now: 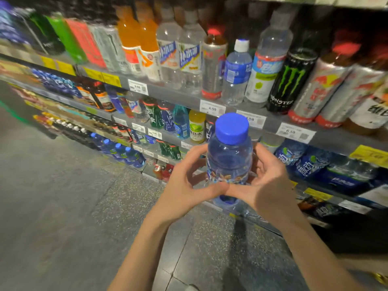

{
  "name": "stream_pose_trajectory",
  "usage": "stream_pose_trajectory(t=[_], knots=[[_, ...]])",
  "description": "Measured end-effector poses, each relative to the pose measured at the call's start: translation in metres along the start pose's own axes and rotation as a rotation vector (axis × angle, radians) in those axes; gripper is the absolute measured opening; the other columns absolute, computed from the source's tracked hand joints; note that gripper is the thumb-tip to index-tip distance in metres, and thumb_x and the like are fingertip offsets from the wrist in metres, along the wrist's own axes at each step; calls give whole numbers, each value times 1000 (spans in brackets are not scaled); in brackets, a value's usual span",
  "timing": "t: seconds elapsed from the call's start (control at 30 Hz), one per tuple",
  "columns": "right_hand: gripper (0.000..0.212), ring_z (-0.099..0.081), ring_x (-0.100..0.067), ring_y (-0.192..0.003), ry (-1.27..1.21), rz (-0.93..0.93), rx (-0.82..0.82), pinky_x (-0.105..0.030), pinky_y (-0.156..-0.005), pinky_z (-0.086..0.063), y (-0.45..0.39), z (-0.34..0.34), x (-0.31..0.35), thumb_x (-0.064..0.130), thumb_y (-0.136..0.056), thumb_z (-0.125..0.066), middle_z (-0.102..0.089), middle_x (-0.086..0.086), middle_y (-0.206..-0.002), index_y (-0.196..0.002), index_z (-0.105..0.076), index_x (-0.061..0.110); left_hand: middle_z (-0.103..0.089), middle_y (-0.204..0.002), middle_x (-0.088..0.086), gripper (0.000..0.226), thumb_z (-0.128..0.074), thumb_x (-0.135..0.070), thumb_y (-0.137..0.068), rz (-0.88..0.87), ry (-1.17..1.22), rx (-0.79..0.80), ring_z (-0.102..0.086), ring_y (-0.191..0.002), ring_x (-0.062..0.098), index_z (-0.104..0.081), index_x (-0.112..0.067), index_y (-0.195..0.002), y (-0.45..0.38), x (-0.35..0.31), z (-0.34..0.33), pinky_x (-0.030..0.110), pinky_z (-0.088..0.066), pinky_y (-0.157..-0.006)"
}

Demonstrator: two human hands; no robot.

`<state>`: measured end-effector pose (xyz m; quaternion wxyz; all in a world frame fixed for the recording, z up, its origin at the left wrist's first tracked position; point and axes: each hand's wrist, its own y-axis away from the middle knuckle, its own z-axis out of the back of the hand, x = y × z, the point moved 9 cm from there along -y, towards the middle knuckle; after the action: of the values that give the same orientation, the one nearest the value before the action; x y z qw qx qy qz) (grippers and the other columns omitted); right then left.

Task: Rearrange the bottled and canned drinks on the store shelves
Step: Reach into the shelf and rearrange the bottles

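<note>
Both hands, left (189, 181) and right (266, 185), cupped a blue-capped water bottle (229, 152) upright before the shelves (270, 124). The loose fingertip hold risked it slipping floorward, or toppling the Monster can (288, 80) when shelved.

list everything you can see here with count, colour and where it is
small bottle: one, clear with blue cap, held in front of the shelves
black can: one, black with green mark, top shelf, right
orange bottles: two, orange, top shelf, left of centre
clear bottles: two, clear with blue labels, top shelf, centre
yellow bottle: one, yellow, second shelf
price tags: several, white and yellow, shelf edges
floor: grey, left and below
left hand: one, grips the small bottle
right hand: one, grips the small bottle
</note>
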<state>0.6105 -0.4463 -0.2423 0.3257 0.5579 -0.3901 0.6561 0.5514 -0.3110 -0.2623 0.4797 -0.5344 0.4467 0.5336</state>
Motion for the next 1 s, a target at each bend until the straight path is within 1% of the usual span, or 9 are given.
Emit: stream_pose_trajectory(t=[0.1,0.17,0.3,0.43,0.6,0.73,0.83,0.93,1.0], knots=[[79,-71,-12,-107,40,11,6,-30,-89,-58,-4,-21,19,33,-51,-96,-74,11,-112,-122,-61,28,-63,-130,9,68,-83,-22,-72,-17,-17,0,-63,-117,25,-57,-20,-134,5,-18,26,41,-53,-97],[82,-71,-15,-108,61,23,1,-36,-92,-58,-5,-34,26,25,-54,-96,-74,7,-114,-127,-61,18,-64,-130,8,65,-83,-20,-72,-47,-10,2,-64,-115,22,-58,-22,-132,10,-29,41,36,-54,-96],[81,-71,-20,-108,44,25,-4,-44,-91,-59,-7,-60,34,20,-55,-95,-74,1,-115,-128,-60,12,-61,-134,12,67,-82,-22,-73,-44,13,-5,-61,-121,27,-57,-21,-135,22,-36,65,52,-51,-103],[74,-72,-21,-105,32,16,18,-37,-87,-59,-13,-84,36,7,-59,-94,-75,-1,-112,-125,-61,8,-61,-134,11,67,-83,-23,-73,-21,-7,-1,-60,-122,29,-57,-18,-135,27,-39,91,61,-46,-104],[73,-73,-13,-103,28,31,23,-23,-85,-56,-27,-111,42,1,-60,-93,-76,5,-111,-125,-61,7,-62,-131,10,66,-84,-23,-73,-19,-2,-6,-62,-118,26,-58,-14,-132,23,-44,122,47,-52,-97],[71,-73,-15,-101,14,19,2,-28,-86,-57,-41,-129,39,5,-58,-96,-77,4,-109,-120,-63,15,-64,-129,10,65,-83,-21,-75,-23,4,13,-63,-117,26,-58,-14,-134,13,-46,143,41,-54,-97],[70,-73,-16,-102,9,-1,-13,-32,-87,-58,-56,-144,34,13,-57,-93,-76,3,-109,-120,-63,16,-66,-125,10,61,-82,-12,-77,-14,12,47,-66,-111,24,-58,-14,-133,1,-44,159,42,-58,-86],[77,-72,-14,-103,7,-35,-43,-31,-88,-58,-73,-159,26,24,-52,-96,-76,3,-110,-121,-62,15,-67,-125,10,60,-81,-6,-76,16,38,55,-65,-110,17,-59,-15,-132,-10,-40,178,29,-55,-86],[80,-72,-11,-105,9,-51,-44,-30,-90,-58,-86,-171,23,18,-50,-98,-75,8,-112,-121,-62,25,-65,-127,10,62,-82,-7,-75,27,53,52,-63,-111,16,-59,-15,-132,-18,-38,194,25,-52,-87]])
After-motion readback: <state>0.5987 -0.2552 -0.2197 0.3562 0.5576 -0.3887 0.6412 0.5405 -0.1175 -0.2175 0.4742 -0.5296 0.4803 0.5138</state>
